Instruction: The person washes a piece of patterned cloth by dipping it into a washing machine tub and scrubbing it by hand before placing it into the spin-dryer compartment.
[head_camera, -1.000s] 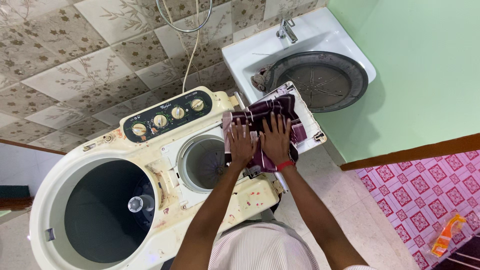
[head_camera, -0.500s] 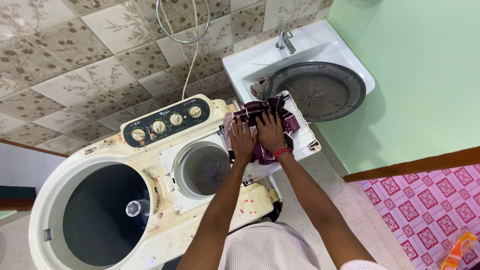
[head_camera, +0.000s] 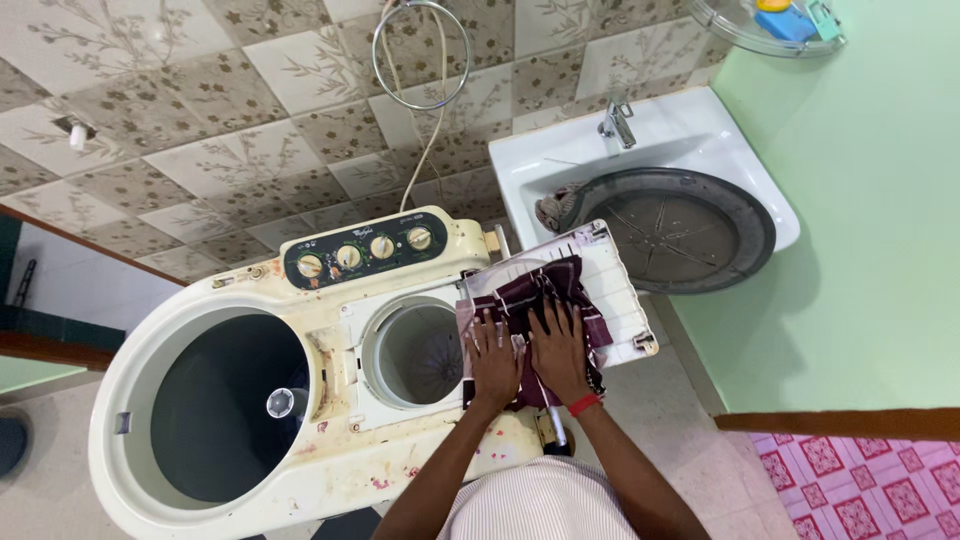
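A maroon and white cloth lies on the white flipped-open lid at the right end of a cream twin-tub washing machine. My left hand presses flat on the cloth's left part, fingers spread. My right hand, with a red band at the wrist, presses flat on the cloth beside it. Both hands rest on top of the fabric. Just left of the hands is the small round spin tub, open.
The large wash tub gapes open at the left, with a dark control panel with dials behind. A white sink holds a round grey lid at the right, tap above. Green wall right, tiled wall behind.
The view has shifted, so everything sits lower and further right. My hands have slid back toward me over the cloth, which looks flatter and more folded than before.
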